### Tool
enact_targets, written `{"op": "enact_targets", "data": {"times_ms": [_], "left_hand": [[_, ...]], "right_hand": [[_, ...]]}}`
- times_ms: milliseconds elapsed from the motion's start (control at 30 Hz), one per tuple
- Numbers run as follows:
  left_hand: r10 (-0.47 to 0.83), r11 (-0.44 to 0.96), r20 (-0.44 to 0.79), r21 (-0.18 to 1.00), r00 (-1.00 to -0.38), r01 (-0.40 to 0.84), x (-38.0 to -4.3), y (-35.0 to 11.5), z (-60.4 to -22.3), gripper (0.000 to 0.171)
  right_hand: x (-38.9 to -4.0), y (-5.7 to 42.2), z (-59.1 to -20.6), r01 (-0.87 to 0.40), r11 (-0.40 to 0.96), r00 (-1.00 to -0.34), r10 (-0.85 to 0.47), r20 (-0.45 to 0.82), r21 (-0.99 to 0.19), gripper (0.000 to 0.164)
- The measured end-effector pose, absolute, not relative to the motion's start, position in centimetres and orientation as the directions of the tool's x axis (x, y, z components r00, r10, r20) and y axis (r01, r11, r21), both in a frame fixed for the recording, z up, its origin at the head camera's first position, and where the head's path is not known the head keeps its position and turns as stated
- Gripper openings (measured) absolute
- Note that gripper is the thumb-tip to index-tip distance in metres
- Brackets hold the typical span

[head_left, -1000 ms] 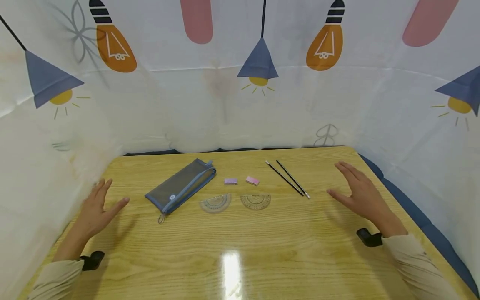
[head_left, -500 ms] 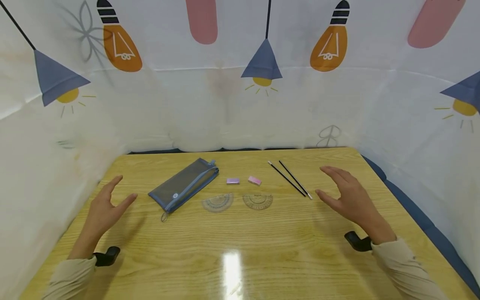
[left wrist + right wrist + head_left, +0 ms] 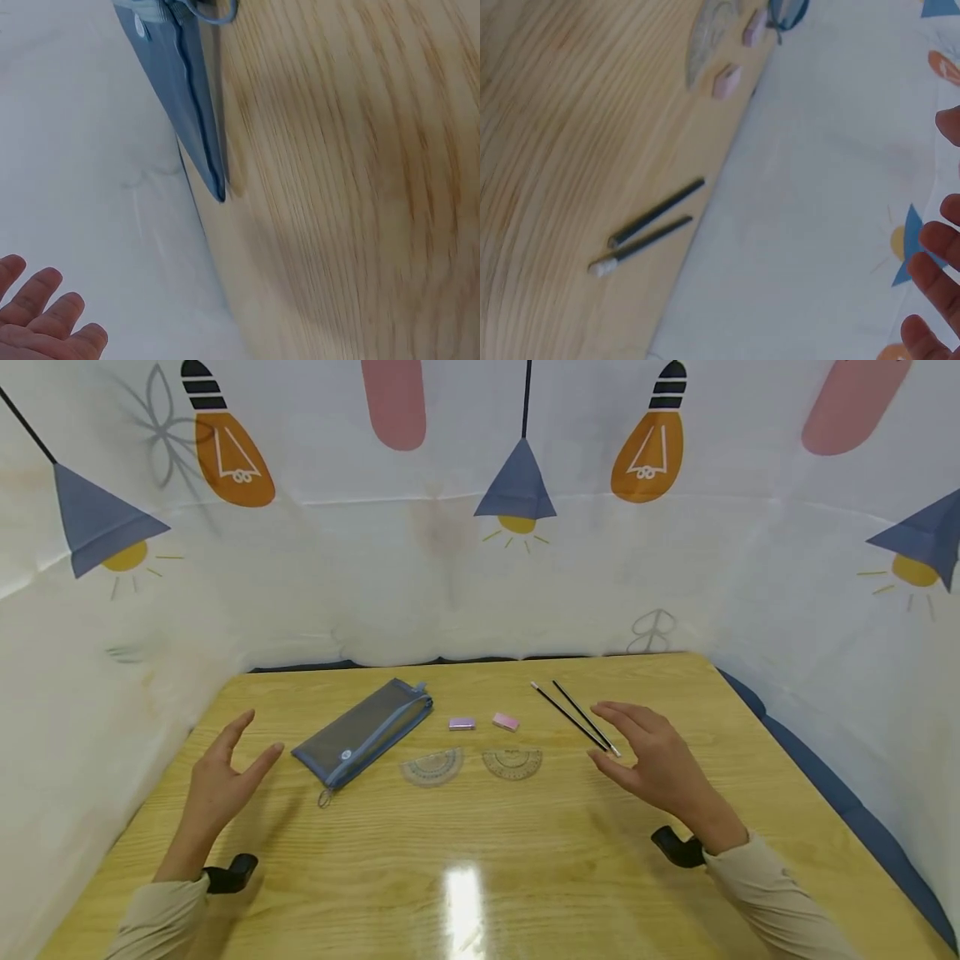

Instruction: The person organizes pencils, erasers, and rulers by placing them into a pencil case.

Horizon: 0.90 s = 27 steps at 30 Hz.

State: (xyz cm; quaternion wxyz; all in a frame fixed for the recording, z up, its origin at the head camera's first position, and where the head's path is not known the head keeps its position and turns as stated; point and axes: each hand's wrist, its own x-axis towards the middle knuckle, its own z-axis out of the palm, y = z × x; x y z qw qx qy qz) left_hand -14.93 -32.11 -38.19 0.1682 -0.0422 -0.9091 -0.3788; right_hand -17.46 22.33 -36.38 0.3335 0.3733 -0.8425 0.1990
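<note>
My left hand (image 3: 217,781) hovers over the table left of a grey mesh pencil case (image 3: 363,731) with blue trim, its thumb and fingers spread and holding nothing. In the left wrist view the blue-edged pencil case (image 3: 176,82) lies ahead of the fingers (image 3: 56,315). On the other side, my right hand (image 3: 660,768) is raised beside two dark pencils (image 3: 573,714), thumb and fingers apart around nothing. Those pencils (image 3: 656,214) also show in the right wrist view, one with a white eraser end.
Between the pencil case and pencils lie a purple eraser (image 3: 462,724) and a pink eraser (image 3: 506,722). Two clear protractors (image 3: 512,765) sit nearer the front. The wooden table (image 3: 360,893) is bordered by a white printed curtain (image 3: 375,577) behind and at the sides.
My right hand has moved left, toward the pencils. The left hand has shifted slightly right, closer to the pencil case. Objects on the table stay where they were.
</note>
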Motion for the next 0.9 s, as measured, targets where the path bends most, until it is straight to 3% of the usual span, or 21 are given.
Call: {"op": "enact_targets", "data": {"times_ms": [300,600,900], "left_hand": [[-0.039,0.629,0.292,0.750,-0.955,0.204,-15.3,-30.5,-38.1,0.070],[-0.014,0.606,0.286,0.764,-0.958,0.220,-15.7,-29.2,-38.8,0.067],[0.026,0.601,0.203,0.779,-0.979,0.178,-16.0,-28.3,-39.5,0.067]], "right_hand": [[-17.6,19.4,-36.2,-0.813,0.577,-0.454,-0.552,0.700,-0.072,0.053],[-17.8,17.1,-36.8,-0.838,0.540,-0.440,-0.577,0.688,-0.083,0.045],[-18.0,14.6,-37.4,-0.854,0.510,-0.446,-0.624,0.642,-0.098,0.045]]}}
